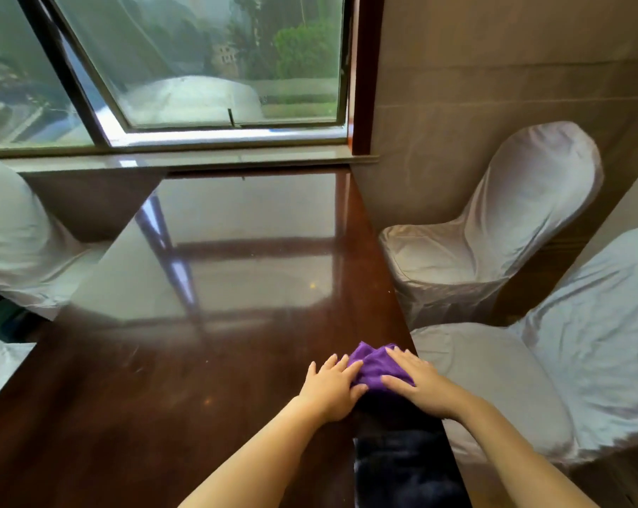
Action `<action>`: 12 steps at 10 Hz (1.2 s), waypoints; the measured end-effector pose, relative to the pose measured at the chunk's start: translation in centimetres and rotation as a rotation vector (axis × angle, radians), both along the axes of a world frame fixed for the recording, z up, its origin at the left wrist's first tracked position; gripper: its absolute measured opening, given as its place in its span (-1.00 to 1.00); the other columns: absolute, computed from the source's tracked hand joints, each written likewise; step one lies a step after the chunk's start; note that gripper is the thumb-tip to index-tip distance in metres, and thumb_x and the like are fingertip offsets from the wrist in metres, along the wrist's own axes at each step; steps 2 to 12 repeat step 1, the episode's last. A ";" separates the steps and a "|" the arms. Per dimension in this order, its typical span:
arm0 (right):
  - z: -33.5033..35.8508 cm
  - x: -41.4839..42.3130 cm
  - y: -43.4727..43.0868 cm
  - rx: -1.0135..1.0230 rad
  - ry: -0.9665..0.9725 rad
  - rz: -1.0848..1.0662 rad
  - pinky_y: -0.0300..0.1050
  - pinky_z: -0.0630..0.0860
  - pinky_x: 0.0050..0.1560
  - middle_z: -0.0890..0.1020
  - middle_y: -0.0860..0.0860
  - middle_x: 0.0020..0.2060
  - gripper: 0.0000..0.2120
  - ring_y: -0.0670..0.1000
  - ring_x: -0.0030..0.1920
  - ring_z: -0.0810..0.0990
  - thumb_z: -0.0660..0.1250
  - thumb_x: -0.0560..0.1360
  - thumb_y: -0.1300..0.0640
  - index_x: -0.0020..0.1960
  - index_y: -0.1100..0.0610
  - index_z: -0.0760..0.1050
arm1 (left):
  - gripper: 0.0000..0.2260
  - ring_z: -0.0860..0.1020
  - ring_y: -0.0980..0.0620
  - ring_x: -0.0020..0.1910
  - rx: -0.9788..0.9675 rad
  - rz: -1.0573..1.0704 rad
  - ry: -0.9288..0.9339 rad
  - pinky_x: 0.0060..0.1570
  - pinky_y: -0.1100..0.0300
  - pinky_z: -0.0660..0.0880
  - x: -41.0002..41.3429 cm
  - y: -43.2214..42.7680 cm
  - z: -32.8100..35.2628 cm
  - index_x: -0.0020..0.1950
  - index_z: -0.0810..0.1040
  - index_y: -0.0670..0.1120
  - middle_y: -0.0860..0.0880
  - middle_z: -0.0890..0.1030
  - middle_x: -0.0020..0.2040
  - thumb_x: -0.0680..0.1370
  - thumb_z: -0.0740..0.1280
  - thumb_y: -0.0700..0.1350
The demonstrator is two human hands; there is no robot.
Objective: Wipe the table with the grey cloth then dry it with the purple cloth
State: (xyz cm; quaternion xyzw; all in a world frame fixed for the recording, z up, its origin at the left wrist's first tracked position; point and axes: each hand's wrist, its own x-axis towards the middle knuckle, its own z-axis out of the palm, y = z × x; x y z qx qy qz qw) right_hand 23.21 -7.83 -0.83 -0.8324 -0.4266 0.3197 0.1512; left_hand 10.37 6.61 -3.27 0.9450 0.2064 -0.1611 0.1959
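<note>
Purple cloth lay bunched on the dark, glossy worktop, right at its right-hand edge and toward the near end, and that was where I had both hands. My left hand lay flat with the fingers spread, its fingertips and thumb resting on the cloth's left side while the palm sat on the bare wood just beside it. My right hand pressed down on the cloth's right side, fingers likewise spread and laid flat, thumb reaching across its near edge; neither grip was pinching the fabric, both simply pressed on it from above. A dark, fuzzy cloth lay on the worktop just nearer than the purple one, touching it and partly under my right wrist; I could not tell its true colour. White-covered chairs stood beside the worktop's right edge, and a window stood beyond its far end, reflected in the polish.
</note>
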 end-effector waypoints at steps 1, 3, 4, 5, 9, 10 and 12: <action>6.6 -0.7 -1.0 0.048 0.079 0.055 -0.23 0.24 0.36 0.35 -0.04 0.42 -0.44 -0.11 0.36 0.35 0.20 0.47 -0.23 0.41 -0.08 0.24 | -0.44 0.01 -0.10 0.52 -0.074 0.017 0.086 0.43 -0.22 0.06 -1.7 2.3 3.3 0.50 -0.01 0.06 -0.06 0.08 0.54 0.56 0.10 0.15; 6.6 -0.7 -1.0 0.048 0.079 0.055 -0.23 0.24 0.36 0.35 -0.04 0.42 -0.44 -0.11 0.36 0.35 0.20 0.47 -0.23 0.41 -0.08 0.24 | -0.44 0.01 -0.10 0.52 -0.074 0.017 0.086 0.43 -0.22 0.06 -1.7 2.3 3.3 0.50 -0.01 0.06 -0.06 0.08 0.54 0.56 0.10 0.15; 6.6 -0.7 -1.0 0.048 0.079 0.055 -0.23 0.24 0.36 0.35 -0.04 0.42 -0.44 -0.11 0.36 0.35 0.20 0.47 -0.23 0.41 -0.08 0.24 | -0.44 0.01 -0.10 0.52 -0.074 0.017 0.086 0.43 -0.22 0.06 -1.7 2.3 3.3 0.50 -0.01 0.06 -0.06 0.08 0.54 0.56 0.10 0.15; 6.6 -0.7 -1.0 0.048 0.079 0.055 -0.23 0.24 0.36 0.35 -0.04 0.42 -0.44 -0.11 0.36 0.35 0.20 0.47 -0.23 0.41 -0.08 0.24 | -0.44 0.01 -0.10 0.52 -0.074 0.017 0.086 0.43 -0.22 0.06 -1.7 2.3 3.3 0.50 -0.01 0.06 -0.06 0.08 0.54 0.56 0.10 0.15; 6.6 -0.7 -1.0 0.048 0.079 0.055 -0.23 0.24 0.36 0.35 -0.04 0.42 -0.44 -0.11 0.36 0.35 0.20 0.47 -0.23 0.41 -0.08 0.24 | -0.44 0.01 -0.10 0.52 -0.074 0.017 0.086 0.43 -0.22 0.06 -1.7 2.3 3.3 0.50 -0.01 0.06 -0.06 0.08 0.54 0.56 0.10 0.15; 6.6 -0.7 -1.0 0.048 0.079 0.055 -0.23 0.24 0.36 0.35 -0.04 0.42 -0.44 -0.11 0.36 0.35 0.20 0.47 -0.23 0.41 -0.08 0.24 | -0.44 0.01 -0.10 0.52 -0.074 0.017 0.086 0.43 -0.22 0.06 -1.7 2.3 3.3 0.50 -0.01 0.06 -0.06 0.08 0.54 0.56 0.10 0.15; 6.6 -0.7 -1.0 0.048 0.079 0.055 -0.23 0.24 0.36 0.35 -0.04 0.42 -0.44 -0.11 0.36 0.35 0.20 0.47 -0.23 0.41 -0.08 0.24 | -0.44 0.01 -0.10 0.52 -0.074 0.017 0.086 0.43 -0.22 0.06 -1.7 2.3 3.3 0.50 -0.01 0.06 -0.06 0.08 0.54 0.56 0.10 0.15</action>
